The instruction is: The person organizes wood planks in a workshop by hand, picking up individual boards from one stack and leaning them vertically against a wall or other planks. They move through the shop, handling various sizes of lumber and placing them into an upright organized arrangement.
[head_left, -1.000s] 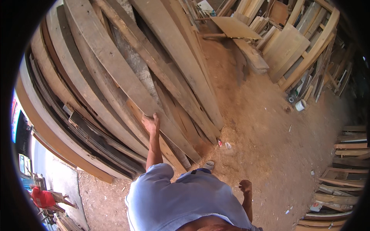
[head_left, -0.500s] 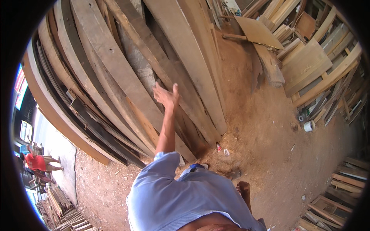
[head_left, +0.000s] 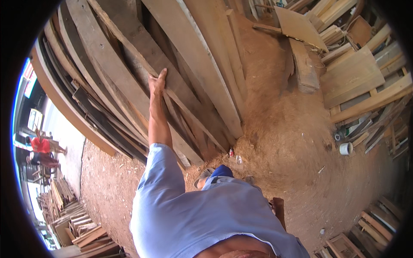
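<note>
A long, wide brown wooden plank (head_left: 140, 41) leans among several others in front of me. My left hand (head_left: 158, 82), arm stretched out, is closed round this plank's left edge. Its thumb lies on the broad face, and the other fingers are mostly hidden behind the edge. Hanging low by my right side is my right hand (head_left: 277, 205), dark and partly hidden by my shirt. Its fingers are too unclear to tell whether it holds anything. To the right of the gripped plank stands a wide pale plank (head_left: 193, 47).
Wood chips cover the dirt floor (head_left: 284, 129). A small bottle (head_left: 231, 152) lies near the planks' feet. At the right are a white bucket (head_left: 345, 148) and stacked panels (head_left: 352, 77). A person in red (head_left: 41, 145) is far left, beyond a scrap-wood pile (head_left: 81, 228).
My left hand was open in front of the planks; it has moved up and left and closed on a plank's edge. My view has shifted, and my body has leaned toward the planks.
</note>
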Available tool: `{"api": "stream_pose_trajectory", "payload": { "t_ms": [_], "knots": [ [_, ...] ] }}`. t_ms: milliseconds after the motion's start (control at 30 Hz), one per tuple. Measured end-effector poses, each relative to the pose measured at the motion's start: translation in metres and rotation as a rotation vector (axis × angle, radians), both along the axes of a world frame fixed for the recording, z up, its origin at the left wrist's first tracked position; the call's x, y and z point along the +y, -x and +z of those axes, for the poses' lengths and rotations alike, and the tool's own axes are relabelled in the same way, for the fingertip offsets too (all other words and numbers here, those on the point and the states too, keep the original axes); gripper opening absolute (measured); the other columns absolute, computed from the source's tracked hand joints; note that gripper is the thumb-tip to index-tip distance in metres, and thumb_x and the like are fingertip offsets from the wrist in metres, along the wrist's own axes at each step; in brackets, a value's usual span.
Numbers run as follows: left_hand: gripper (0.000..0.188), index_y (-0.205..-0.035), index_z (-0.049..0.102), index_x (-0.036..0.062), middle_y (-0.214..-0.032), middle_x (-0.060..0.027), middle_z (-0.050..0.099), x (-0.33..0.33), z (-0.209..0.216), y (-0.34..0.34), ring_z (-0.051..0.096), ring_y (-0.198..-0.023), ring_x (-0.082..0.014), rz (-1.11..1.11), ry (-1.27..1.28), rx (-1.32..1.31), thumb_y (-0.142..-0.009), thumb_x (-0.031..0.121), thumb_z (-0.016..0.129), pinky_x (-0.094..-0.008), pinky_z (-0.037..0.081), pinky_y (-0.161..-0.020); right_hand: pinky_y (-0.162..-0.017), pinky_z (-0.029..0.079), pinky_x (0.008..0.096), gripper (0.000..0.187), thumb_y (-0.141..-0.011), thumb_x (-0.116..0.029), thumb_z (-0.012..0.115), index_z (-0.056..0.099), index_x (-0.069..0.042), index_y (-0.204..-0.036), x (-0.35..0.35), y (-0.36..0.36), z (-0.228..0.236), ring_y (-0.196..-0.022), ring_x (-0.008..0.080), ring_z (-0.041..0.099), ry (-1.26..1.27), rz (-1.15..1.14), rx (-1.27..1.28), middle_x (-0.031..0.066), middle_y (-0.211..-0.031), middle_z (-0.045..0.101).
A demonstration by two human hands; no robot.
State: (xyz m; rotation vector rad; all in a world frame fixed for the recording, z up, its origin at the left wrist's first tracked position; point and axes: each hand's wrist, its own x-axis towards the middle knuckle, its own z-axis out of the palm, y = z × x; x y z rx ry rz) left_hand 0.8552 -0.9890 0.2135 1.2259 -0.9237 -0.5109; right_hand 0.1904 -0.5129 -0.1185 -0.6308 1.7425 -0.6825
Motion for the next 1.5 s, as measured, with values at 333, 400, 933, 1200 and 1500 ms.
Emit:
{"api": "stream_pose_trajectory", "payload": {
  "t_ms": [333, 400, 933, 1200, 1500],
  "knots": [
    [0.064, -0.131, 0.044, -0.0037, -0.118, -0.0124, 0.061, 0.104, 0.016, 0.038, 0.059, -0.109, -0.0219, -0.532, 0.005, 0.239, -0.079, 0.013, 0.079, -0.0364, 0.050, -0.092, -0.063, 0.043, 0.0309, 0.033, -0.085, -0.022, 0.064, 0.054, -0.003, -0.111, -0.278, 0.000, 0.075, -0.077, 0.0166, 0.055, 0.163, 0.170, 0.037, 0.0069, -0.089, 0.056],
    [0.071, -0.134, 0.039, -0.0060, -0.122, -0.0134, 0.059, 0.111, 0.004, 0.049, 0.057, -0.111, -0.0225, -0.462, -0.005, 0.110, -0.080, 0.017, 0.079, -0.0375, 0.048, -0.096, -0.083, 0.045, 0.0328, 0.052, -0.090, -0.028, 0.064, 0.046, -0.001, -0.130, -0.347, -0.062, 0.140, -0.102, 0.0194, 0.054, 0.428, 0.302, -0.115, 0.0114, -0.113, 0.056],
    [0.074, -0.133, 0.038, 0.0001, -0.123, -0.0243, 0.054, 0.078, 0.024, 0.186, 0.055, -0.116, -0.0323, -0.724, 0.077, -0.296, -0.078, 0.030, 0.077, -0.0402, 0.044, -0.096, -0.099, 0.040, 0.0359, 0.095, -0.079, -0.066, 0.064, 0.034, -0.001, -0.142, -0.482, -0.273, 0.445, -0.115, 0.0203, 0.050, 1.155, 0.543, -0.569, 0.0098, -0.126, 0.051],
    [0.064, -0.140, 0.034, 0.0105, -0.114, -0.0232, 0.062, -0.069, -0.038, 0.041, 0.056, -0.110, -0.0424, -0.041, -0.571, -0.611, -0.083, 0.012, 0.062, -0.0501, 0.047, -0.091, -0.092, 0.042, 0.0360, 0.095, -0.074, -0.069, 0.067, 0.042, 0.001, -0.135, -0.484, -0.254, 0.453, -0.102, 0.0192, 0.050, 1.203, 0.523, -0.561, 0.0088, -0.108, 0.052],
    [0.070, -0.139, 0.036, 0.0114, -0.146, -0.0278, 0.026, -0.174, -0.042, 0.009, 0.028, -0.131, -0.0533, -0.134, -0.672, -1.214, -0.075, 0.007, 0.063, -0.0544, 0.037, -0.104, -0.092, 0.041, 0.0371, 0.090, -0.071, -0.049, 0.080, 0.043, 0.002, -0.134, -0.482, -0.253, 0.446, -0.101, 0.0212, 0.050, 1.159, 0.425, -0.545, 0.0109, -0.105, 0.052]
  ]
}}
